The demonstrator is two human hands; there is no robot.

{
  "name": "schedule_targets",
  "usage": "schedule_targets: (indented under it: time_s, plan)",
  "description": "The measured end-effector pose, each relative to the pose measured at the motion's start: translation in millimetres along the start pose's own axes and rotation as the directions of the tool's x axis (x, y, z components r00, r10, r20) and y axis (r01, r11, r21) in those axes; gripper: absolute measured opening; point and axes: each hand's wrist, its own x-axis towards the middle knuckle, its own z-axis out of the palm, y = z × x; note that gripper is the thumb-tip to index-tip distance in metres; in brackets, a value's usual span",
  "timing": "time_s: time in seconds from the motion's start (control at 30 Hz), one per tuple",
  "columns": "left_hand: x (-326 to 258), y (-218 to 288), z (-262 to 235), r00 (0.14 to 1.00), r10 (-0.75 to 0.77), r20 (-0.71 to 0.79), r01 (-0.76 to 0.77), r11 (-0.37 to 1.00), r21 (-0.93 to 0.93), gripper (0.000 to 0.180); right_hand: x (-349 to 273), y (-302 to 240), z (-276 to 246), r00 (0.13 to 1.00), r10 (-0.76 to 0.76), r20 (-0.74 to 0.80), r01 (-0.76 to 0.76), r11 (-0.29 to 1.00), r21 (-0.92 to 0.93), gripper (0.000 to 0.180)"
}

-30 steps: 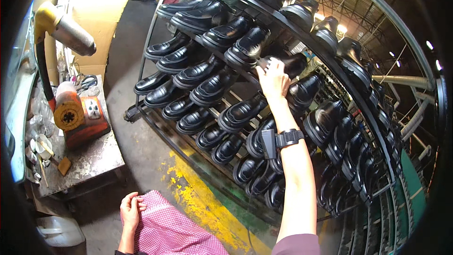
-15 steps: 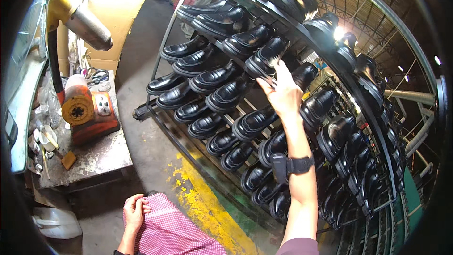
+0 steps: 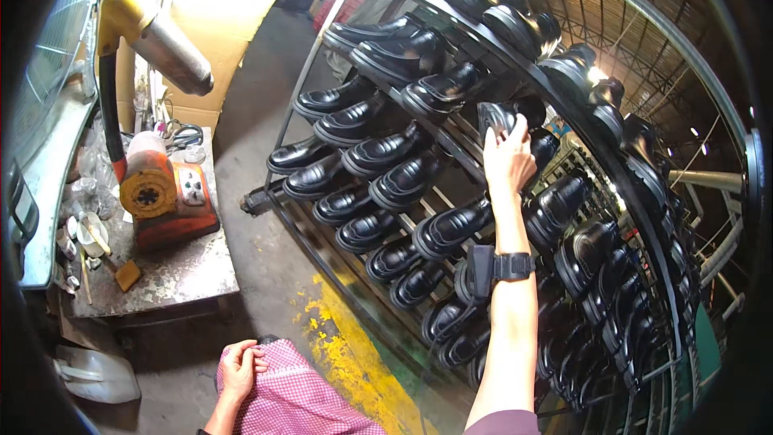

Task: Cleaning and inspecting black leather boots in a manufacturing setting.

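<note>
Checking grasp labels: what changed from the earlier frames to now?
The right hand has closed on a black shoe, which moved rightward from the neighbouring shoe and turned. The camera view shifted too. The left hand stayed at the checked cloth.

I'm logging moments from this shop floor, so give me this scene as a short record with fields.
Right hand: right hand grips a black shoe
Left hand: left hand lies loosely curled at the edge of a pink checked cloth; whether it grips is unclear
Rack: metal rack with several tiers of black shoes
Left side: table bearing an orange machine
Floor: worn yellow stripe beside the rack
</note>
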Motion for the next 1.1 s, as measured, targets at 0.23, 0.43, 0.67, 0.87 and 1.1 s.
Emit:
schedule_targets:
  time_s: [0.23, 0.43, 0.67, 0.87, 1.1]
  plan:
    - [1, -2, 4, 1.0, -0.029, 0.012, 0.029, 1.0, -0.009, 0.019, -72, -25, -103, 0.957, -0.149, -0.249, 0.227, 0.917, 0.327, 0.049]
    - [-10, 58, 31, 0.966, -0.235, 0.108, 0.257, 0.926, -0.277, 0.036, -200, -27, -183, 0.974, -0.225, -0.009, 0.182, 0.762, 0.622, 0.062]
    - [-8, 114, 95, 0.902, -0.099, 0.421, 0.348, 0.742, -0.572, 0.062, -309, -41, -183, 0.807, -0.591, 0.019, 0.239, 0.354, 0.904, 0.052]
    - [-25, 54, 39, 0.972, -0.235, -0.014, 0.196, 0.839, -0.508, 0.057, -324, -49, -161, 0.749, -0.594, 0.293, -0.251, 0.155, 0.955, 0.044]
    - [-57, 60, 20, 0.985, 0.154, -0.071, -0.147, 0.985, 0.094, 0.089, -297, -115, -145, 0.586, -0.653, 0.48, -0.368, 0.314, 0.876, 0.039]
